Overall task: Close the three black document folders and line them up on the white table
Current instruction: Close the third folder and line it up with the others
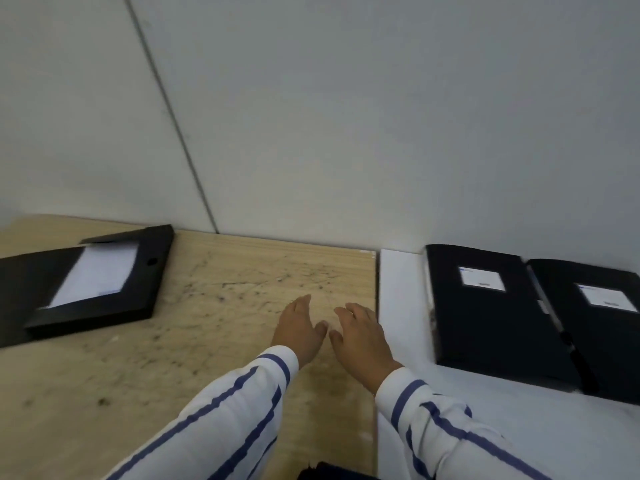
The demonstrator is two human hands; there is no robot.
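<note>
Both your left hand (pixel 300 329) and right hand (pixel 360 336) hover open and empty over the wooden desk (pixel 221 306). Two closed folders (pixel 491 306) (pixel 602 327) lie side by side on the white desk (pixel 401 306); the open folder (pixel 93 282) sits far left. Lift it without shutting it and its loose paper (pixel 97 275) may slide out.

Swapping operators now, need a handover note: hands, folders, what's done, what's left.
Left hand: open, empty, over the wooden table.
Right hand: open, empty, at the wooden table's right edge.
Done: two closed folders, the left one and the right one, lie side by side on the white table against the wall.
Left: the open folder, white paper showing, lies far left on the wooden table. Close it and line it up with the other two.
</note>
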